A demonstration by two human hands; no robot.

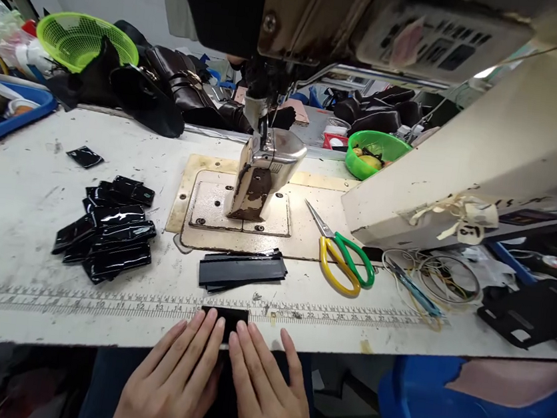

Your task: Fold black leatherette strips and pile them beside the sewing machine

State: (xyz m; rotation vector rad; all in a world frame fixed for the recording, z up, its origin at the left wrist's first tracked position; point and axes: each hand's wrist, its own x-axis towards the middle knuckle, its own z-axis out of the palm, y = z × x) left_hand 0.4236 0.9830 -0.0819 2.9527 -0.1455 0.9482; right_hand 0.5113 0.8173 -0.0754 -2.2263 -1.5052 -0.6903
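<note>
A small black piece of shiny leather-like material (232,319) lies at the front edge of the white table, over the printed ruler. The fingertips of my left hand (172,371) rest on its left side, with the fingers stretched out and close together. My right hand (266,385) touches its right side, fingers extended and the little finger spread away. Both thumbs are mostly hidden. Just beyond lies a stack of flat dark strips (241,272). To the left is a heap of folded glossy black pieces (115,230), with a single piece (84,157) apart from it.
A sewing machine post (265,174) rises mid-table under the machine head (320,19). Scissors with yellow and green handles (345,263) and a blue thread snipper (415,288) lie right. Black boots (172,83), a green basket (83,42) and a green bowl (372,154) stand behind.
</note>
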